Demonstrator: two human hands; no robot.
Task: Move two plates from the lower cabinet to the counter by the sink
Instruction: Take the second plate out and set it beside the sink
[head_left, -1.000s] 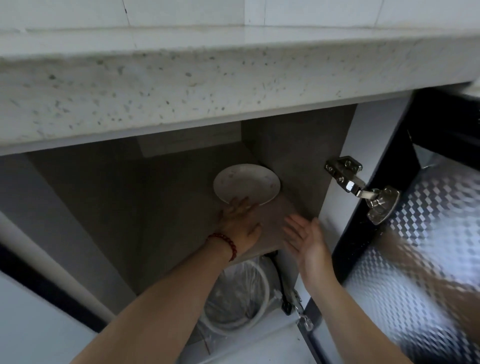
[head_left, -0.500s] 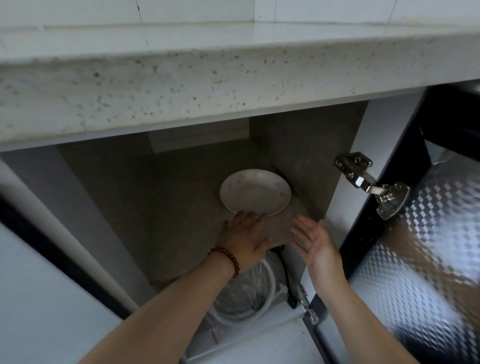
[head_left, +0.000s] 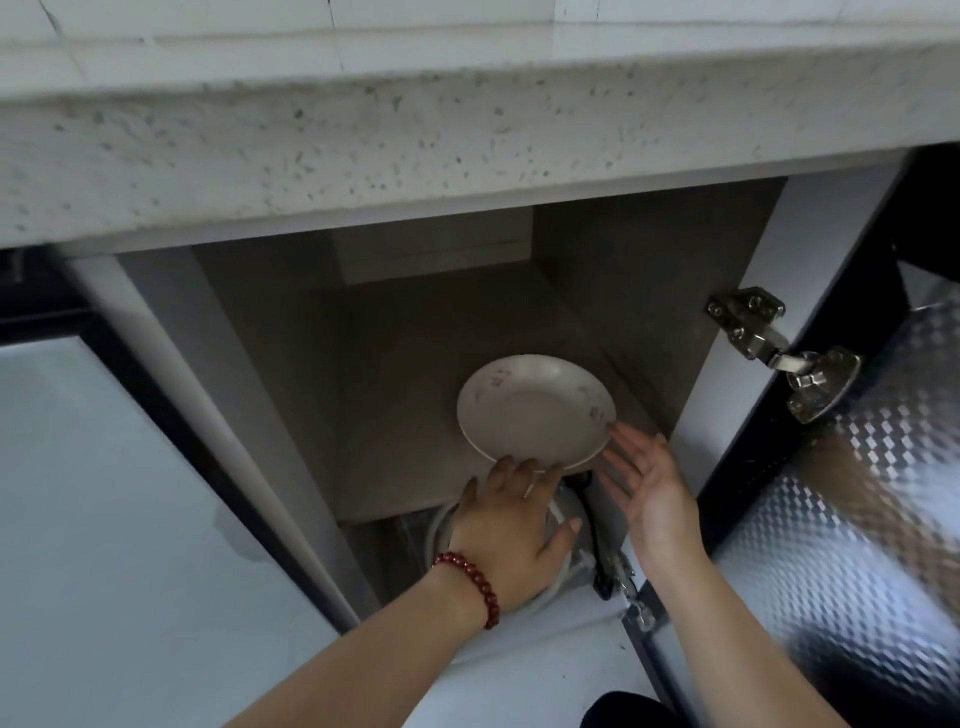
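Observation:
A cream plate (head_left: 535, 410) with faint pink flower marks lies on the grey shelf (head_left: 395, 415) inside the open lower cabinet, its near rim at the shelf's front edge. My left hand (head_left: 509, 530), with a red bead bracelet at the wrist, lies palm down. Its fingertips meet the plate's near rim and its thumb is spread off to the right. My right hand (head_left: 649, 488) is held flat with straight fingers just right of the plate, fingertips beside the rim. Only one plate is in sight. The speckled counter (head_left: 415, 135) runs overhead.
Below the shelf a coiled white hose (head_left: 561, 577) and a black cable (head_left: 587, 488) lie under my left hand. The cabinet door (head_left: 852, 519), lined with patterned foil, stands open at right on a metal hinge (head_left: 779, 348). A closed door (head_left: 104, 493) is at left.
The plate has slid toward me, from deep on the shelf to its front edge, with my left hand drawing back along with it. My right hand stayed open beside it.

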